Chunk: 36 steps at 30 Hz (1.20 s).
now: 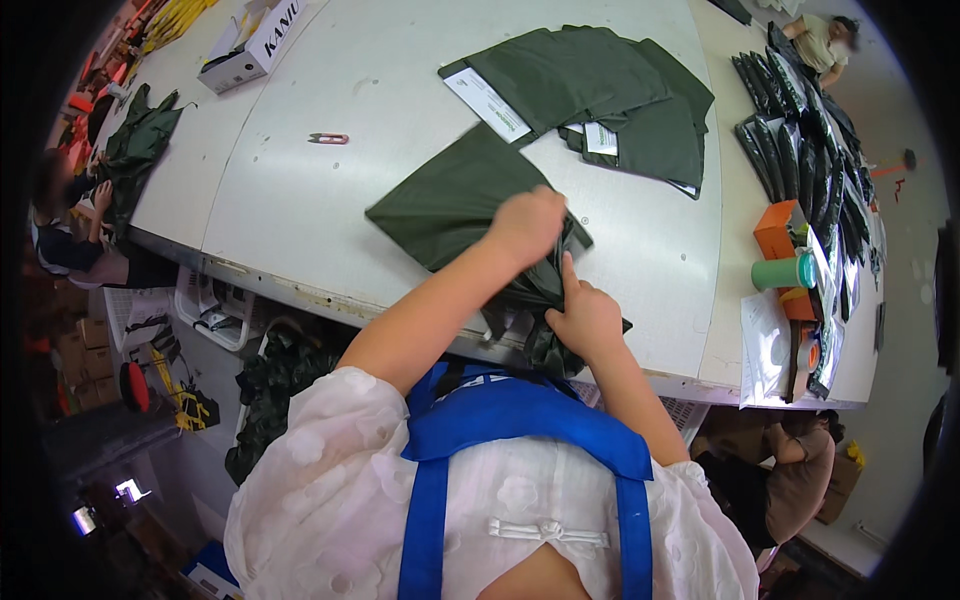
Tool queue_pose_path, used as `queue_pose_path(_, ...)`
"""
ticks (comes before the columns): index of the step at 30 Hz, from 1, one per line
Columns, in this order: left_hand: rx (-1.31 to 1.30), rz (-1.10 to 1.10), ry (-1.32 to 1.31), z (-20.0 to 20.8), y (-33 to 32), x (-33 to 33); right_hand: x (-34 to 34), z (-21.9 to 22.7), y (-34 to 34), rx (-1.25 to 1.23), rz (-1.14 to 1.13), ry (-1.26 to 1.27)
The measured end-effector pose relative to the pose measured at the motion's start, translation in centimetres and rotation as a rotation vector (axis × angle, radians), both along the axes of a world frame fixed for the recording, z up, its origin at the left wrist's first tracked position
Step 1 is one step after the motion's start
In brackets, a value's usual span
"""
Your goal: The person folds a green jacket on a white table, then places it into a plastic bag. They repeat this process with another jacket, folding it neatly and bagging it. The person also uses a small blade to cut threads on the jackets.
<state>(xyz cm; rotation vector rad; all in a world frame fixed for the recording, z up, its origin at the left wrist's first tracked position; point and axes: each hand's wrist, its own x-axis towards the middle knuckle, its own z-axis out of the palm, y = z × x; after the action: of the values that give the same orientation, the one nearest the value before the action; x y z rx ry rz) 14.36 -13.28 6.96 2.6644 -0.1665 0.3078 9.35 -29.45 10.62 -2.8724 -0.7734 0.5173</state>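
A dark green fabric piece (450, 200) lies on the pale table in front of me, flat and folded at its far left, bunched and creased at its near right. My left hand (528, 228) is closed on the cloth near its right side, slightly smeared by motion. Just nearer and to the right, my right hand (590, 320) grips the bunched part, index finger stretched along it and thumb toward the left; its other fingers are curled and partly hidden. Some of the gathered cloth hangs at the table's near edge, against my blue apron (520, 430).
Beyond lie overlapping folded dark green pieces (590, 85) with white labels. Red-handled thread snips (328, 138) rest left of them. A white box (250, 50) stands far left. On the right are black plastic-wrapped packets (790, 150) and a green cup (780, 273). Other people work around the table.
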Motion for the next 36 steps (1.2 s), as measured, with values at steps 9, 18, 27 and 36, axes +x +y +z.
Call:
queue_pose_path(9,-0.634,-0.146,-0.342,0.3,2.8,-8.6,2.5,-1.2,-3.2,0.329,-0.425,0.246)
queue_pose_path(18,-1.402,0.322,0.126,-5.2,2.0,-9.4,3.9,-3.0,-2.6,0.82,-0.496,0.45)
queue_pose_path(27,-1.085,0.129,0.136,-5.5,-1.2,-9.9,5.4,-2.8,-1.4,1.351,-0.825,0.633)
queue_pose_path(36,-1.084,0.063,0.083,-7.6,-1.1,-11.5,7.5,-6.2,-2.8,1.001,-0.719,0.486)
